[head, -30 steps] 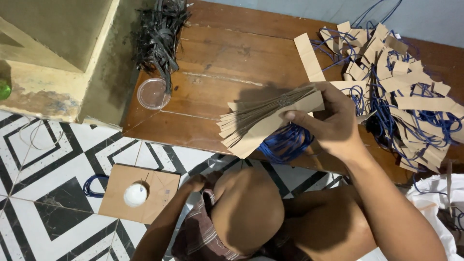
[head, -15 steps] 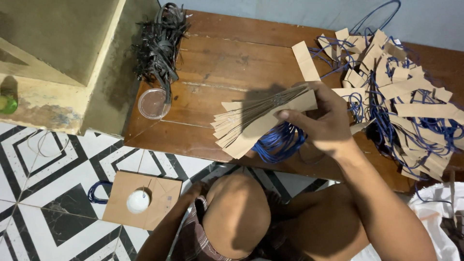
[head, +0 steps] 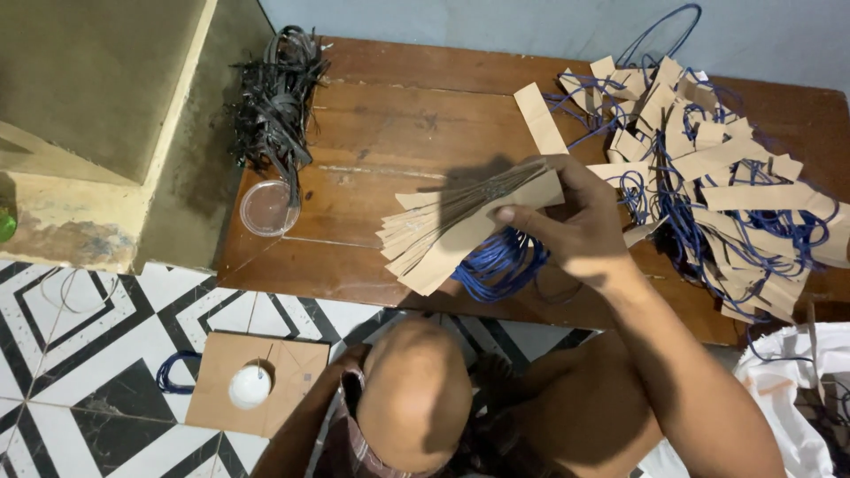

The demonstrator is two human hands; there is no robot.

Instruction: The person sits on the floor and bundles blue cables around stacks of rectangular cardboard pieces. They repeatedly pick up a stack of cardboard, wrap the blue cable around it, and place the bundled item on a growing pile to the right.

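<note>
Paper strips (head: 443, 232), a fanned stack with blue cords (head: 500, 265), are pinched in the right hand (head: 567, 226) above the wooden bench (head: 390, 124). More strips (head: 717, 186) are piled just right. The left hand is hidden.

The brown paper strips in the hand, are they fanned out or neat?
Fanned out: the paper strips spread leftward from the right hand.
</note>
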